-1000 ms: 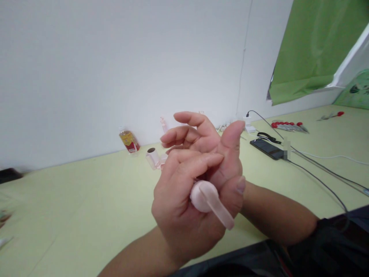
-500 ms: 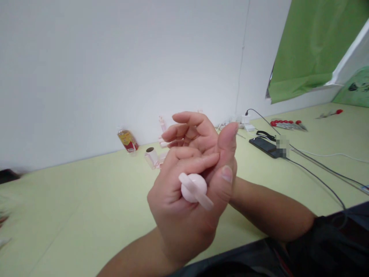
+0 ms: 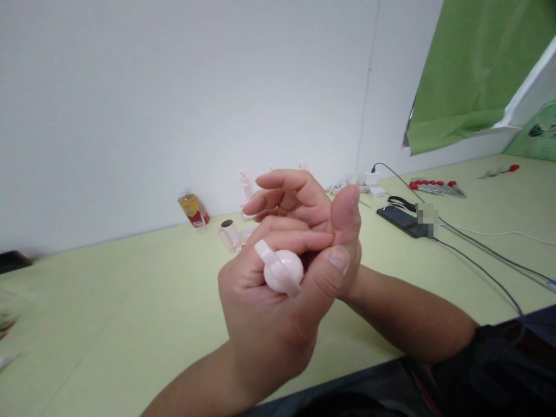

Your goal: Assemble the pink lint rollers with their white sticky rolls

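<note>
My left hand (image 3: 264,313) is raised in front of me, above the pale green table (image 3: 108,307). It is shut on a small pink rounded piece (image 3: 282,270) with a flat tab across its top, held between the thumb and the fingers. My right hand (image 3: 313,205) is just behind it, palm toward the left hand, fingers loosely curled and apart, thumb upright. The left fingertips lie against the right palm near the thumb's base. How much of the pink piece sits inside the grip is hidden.
By the white wall stand a small bottle with a red label (image 3: 193,209), a small roll (image 3: 228,234) and pink plastic parts (image 3: 247,188). To the right lie a black phone (image 3: 403,220) with cables (image 3: 486,255), red-capped tubes (image 3: 434,186) and a green cloth (image 3: 473,63).
The pink piece has turned in my left hand: its tab pointed down to the right and now points up to the left. My left hand has risen a little against the right palm.
</note>
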### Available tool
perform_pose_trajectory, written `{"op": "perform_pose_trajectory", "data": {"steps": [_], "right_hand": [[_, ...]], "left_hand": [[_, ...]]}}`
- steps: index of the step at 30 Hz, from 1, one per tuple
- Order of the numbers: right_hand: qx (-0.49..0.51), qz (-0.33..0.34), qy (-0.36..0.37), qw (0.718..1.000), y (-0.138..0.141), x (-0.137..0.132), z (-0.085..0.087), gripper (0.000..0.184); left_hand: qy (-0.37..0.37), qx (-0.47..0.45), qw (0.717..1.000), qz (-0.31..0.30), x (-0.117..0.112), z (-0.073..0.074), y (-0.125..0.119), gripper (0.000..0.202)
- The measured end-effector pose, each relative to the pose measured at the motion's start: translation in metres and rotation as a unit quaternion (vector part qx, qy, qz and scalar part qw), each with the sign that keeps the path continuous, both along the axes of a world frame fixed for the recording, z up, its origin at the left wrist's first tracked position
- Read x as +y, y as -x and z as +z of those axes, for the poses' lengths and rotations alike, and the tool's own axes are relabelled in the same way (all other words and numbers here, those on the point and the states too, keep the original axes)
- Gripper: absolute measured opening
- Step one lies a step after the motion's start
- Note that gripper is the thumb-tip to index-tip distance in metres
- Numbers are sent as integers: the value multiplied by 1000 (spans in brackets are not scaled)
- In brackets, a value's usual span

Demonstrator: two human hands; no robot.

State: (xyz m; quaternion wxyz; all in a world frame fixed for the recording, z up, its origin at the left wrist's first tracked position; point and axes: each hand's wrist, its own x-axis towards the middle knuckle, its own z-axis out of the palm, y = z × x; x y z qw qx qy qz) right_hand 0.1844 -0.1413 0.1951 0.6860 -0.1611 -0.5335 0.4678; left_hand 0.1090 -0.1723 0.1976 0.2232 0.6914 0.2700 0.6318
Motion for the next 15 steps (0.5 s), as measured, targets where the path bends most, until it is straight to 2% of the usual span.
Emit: {"op": "perform_pose_trajectory", "data": {"steps": [3,9,15], "right_hand": [[3,16,-1,1000,-1,0,-1,72],[54,84,-55,993,-4,2,-3,52],[59,124,-55,989,-7,4,-5,49]], "left_hand": [[4,-7,1000,-23,0,1,1,19],[13,-1,999,-32,3,2,3,20],[17,-5,999,-41,6,0,3,14]]}}
